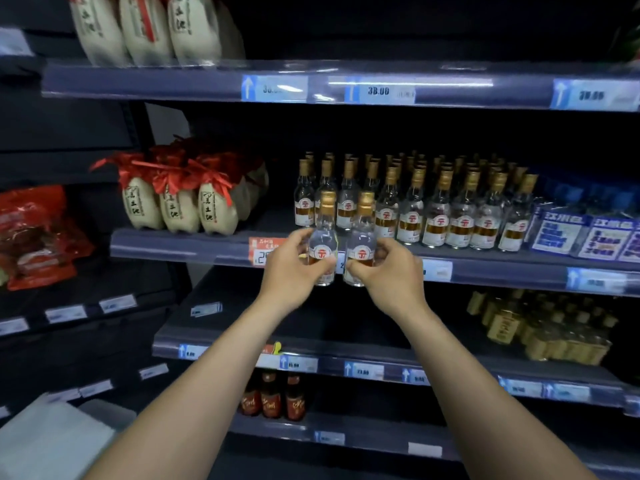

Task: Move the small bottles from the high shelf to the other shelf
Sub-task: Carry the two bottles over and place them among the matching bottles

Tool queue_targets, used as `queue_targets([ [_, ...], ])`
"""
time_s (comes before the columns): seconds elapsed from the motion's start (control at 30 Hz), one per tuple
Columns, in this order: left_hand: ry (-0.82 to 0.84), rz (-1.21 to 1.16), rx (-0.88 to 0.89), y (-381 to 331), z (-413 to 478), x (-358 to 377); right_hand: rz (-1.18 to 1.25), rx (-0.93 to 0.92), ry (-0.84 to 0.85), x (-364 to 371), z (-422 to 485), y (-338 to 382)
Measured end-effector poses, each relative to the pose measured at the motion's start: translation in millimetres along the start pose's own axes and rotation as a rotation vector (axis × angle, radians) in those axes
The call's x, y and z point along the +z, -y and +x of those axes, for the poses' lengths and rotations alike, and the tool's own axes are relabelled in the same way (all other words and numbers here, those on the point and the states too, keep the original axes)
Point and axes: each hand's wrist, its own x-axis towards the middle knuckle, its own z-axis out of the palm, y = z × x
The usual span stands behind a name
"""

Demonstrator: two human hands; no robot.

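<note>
Two small clear bottles with gold caps and red-and-white labels are held side by side in front of the middle shelf's edge. My left hand (294, 268) grips the left bottle (323, 233) low on its body. My right hand (391, 271) grips the right bottle (362, 233) the same way. Behind them, several rows of the same small bottles (436, 209) stand on the middle shelf (194, 245). The shelf below (346, 327) is dark and bare on its left and centre.
Cream jugs with red ribbons (180, 199) stand left of the bottles; blue packs (585, 233) lie to the right. Gold-labelled bottles (540, 327) fill the lower shelf's right end. Dark red bottles (273, 396) stand on the bottom shelf. Red bags (38, 233) hang far left.
</note>
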Motion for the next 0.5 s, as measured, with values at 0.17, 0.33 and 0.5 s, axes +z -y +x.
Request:
queue_targets([
  [0.17,-0.032,0.084,0.081,-6.2,61.5,-0.9,-0.057,-0.038,-0.057,12.2,57.2,13.7],
  [0.33,0.008,0.108,0.070,0.2,108.8,7.8,-0.091,0.012,-0.074,29.2,91.4,6.2],
  [0.5,0.064,0.167,0.078,16.8,122.6,22.1,-0.181,0.034,-0.093,41.8,99.5,-7.7],
])
